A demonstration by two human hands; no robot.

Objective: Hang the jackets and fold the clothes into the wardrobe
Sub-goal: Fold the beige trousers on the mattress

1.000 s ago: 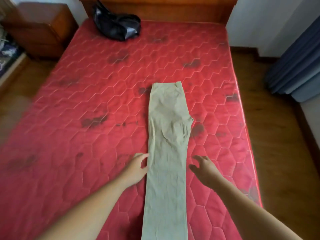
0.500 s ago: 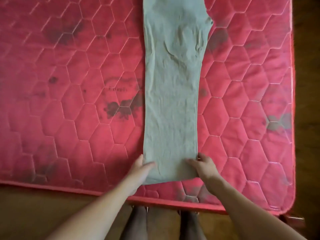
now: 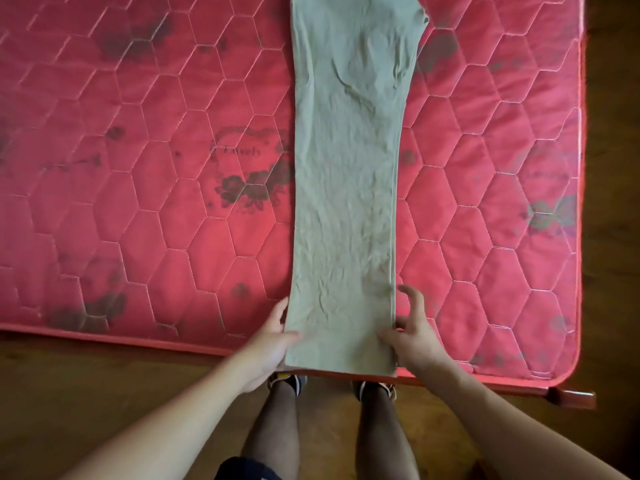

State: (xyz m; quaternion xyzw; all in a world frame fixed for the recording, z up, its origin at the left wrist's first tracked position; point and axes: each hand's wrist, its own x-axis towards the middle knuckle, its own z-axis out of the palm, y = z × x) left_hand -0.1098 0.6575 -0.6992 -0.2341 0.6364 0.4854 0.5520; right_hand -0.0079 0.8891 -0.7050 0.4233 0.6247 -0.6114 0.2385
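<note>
A pair of beige trousers lies folded lengthwise, leg on leg, flat on the red quilted mattress. Its hem end reaches the mattress's near edge; the waist runs out of view at the top. My left hand pinches the hem's left corner, thumb on top of the cloth. My right hand pinches the hem's right corner, thumb on the cloth and the other fingers spread along the right seam.
The mattress's near edge and its rounded right corner sit over a wooden floor. My legs and shoes stand right against the bed below the hem.
My view tipped down from the whole bed to its near edge. Both hands slid back along the trousers from the knee area to the hem corners and took hold there.
</note>
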